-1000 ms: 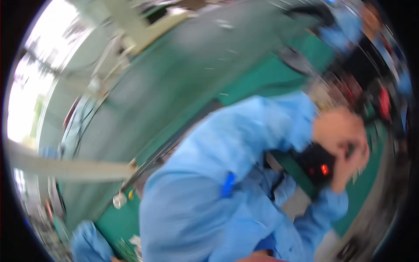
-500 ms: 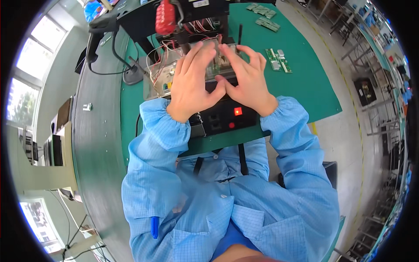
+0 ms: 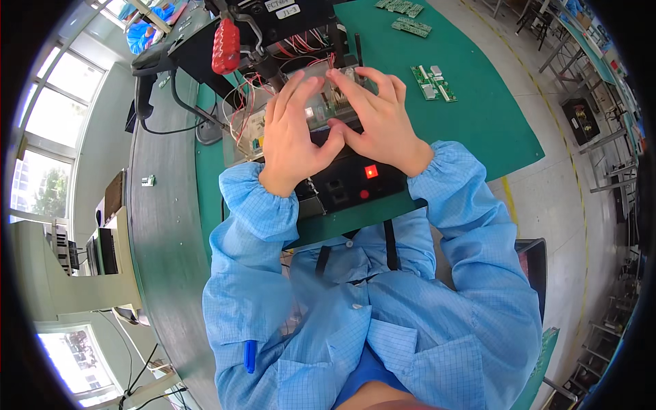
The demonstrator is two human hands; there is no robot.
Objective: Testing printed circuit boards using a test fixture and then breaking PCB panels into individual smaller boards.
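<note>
A black test fixture (image 3: 342, 186) with a lit red square switch stands on the green mat. On it lies a clear plate (image 3: 240, 149) with wires and small parts. My left hand (image 3: 295, 137) is over the plate's middle, fingers stretched forward and thumb out. Beside it my right hand (image 3: 384, 124) also has its fingers stretched, fingertips near the plate's far part. The two thumbs nearly meet. Whether the fingertips touch the plate or a part under them, I cannot tell. A red-handled toggle clamp (image 3: 226, 46) rises just beyond my left hand.
A circuit board (image 3: 433, 83) lies on the mat (image 3: 478, 130) to the right, with more green boards (image 3: 412, 26) farther back. At the left stands a black handheld scanner (image 3: 152, 75) on a stand. A small board piece (image 3: 148, 180) rests on the left bench. Another person (image 3: 140, 34) is at far left.
The whole view has shifted and turned slightly. My hands keep almost the same pose over the fixture, and a bright spot now shows between them.
</note>
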